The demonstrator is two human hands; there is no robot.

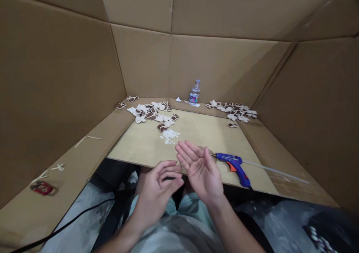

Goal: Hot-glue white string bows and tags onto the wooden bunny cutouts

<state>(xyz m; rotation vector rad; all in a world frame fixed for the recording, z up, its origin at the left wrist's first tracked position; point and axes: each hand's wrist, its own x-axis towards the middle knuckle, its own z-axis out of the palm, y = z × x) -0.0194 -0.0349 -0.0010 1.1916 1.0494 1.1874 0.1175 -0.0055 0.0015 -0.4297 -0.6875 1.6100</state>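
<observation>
My right hand (202, 170) is palm up over the front edge of the board (207, 133), fingers stretched out, holding nothing. Beside it on the left, my left hand (162, 182) has its fingers curved and apart, with nothing visible in them. A blue glue gun (234, 165) with an orange trigger and a clear glue stick (276, 169) lies just right of my right hand. Small white pieces (169, 134) lie in a loose pile beyond my hands. Behind them is a heap of brown and cream shapes (151, 112), with another heap (238, 111) at the back right.
A plastic bottle (194, 92) stands at the back by the cardboard wall (224, 66). At the left lie a red object (42, 187) and cream string pieces (58, 167). A black cable (81, 211) crosses the lower left; plastic bags (291, 223) are at the lower right.
</observation>
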